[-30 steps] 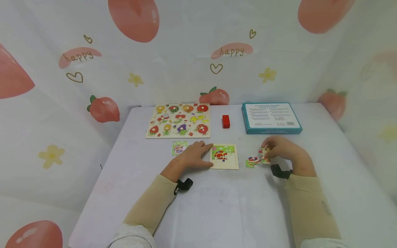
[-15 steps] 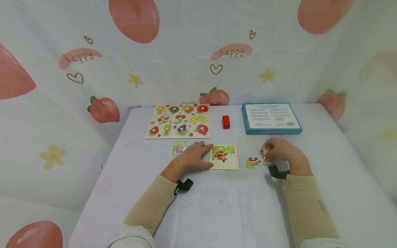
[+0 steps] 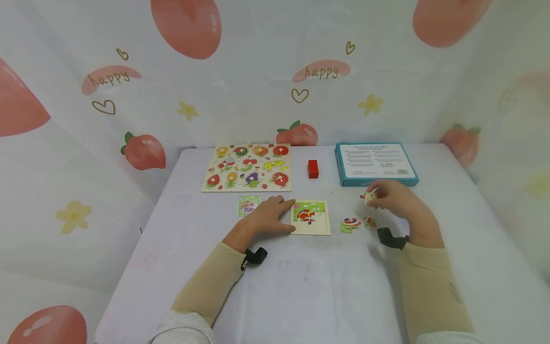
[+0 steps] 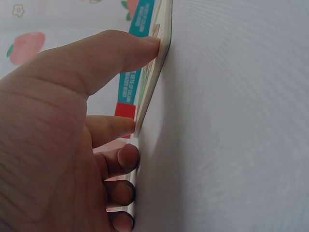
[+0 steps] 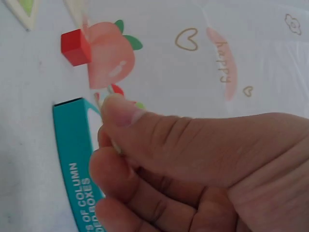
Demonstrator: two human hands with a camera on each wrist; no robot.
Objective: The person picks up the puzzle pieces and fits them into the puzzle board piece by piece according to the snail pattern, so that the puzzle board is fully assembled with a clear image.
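Observation:
My left hand [image 3: 267,216] lies at the left side of a small square wooden puzzle board [image 3: 312,233]. Its thumb and index finger touch the board's left edge near the corners; the other fingers are loosely bent in the left wrist view. Part of a red and green picture fills the board's upper left. My right hand [image 3: 394,201] pinches a small puzzle piece [image 3: 369,196] between thumb and fingers, raised off the table; in the right wrist view the thumb hides most of it. Below that hand lies a loose puzzle piece [image 3: 370,222], beside overlapping puzzle pieces [image 3: 350,224].
A fruit peg puzzle [image 3: 248,167] lies at the back left, with a small picture card [image 3: 248,205] in front of it. The red block [image 3: 313,169] stands between it and a teal and white box [image 3: 376,164]. A printed curtain hangs behind the table.
My right hand has lifted a puzzle piece away from the table and moved slightly back, leaving another piece lying there. My left hand stays against the board.

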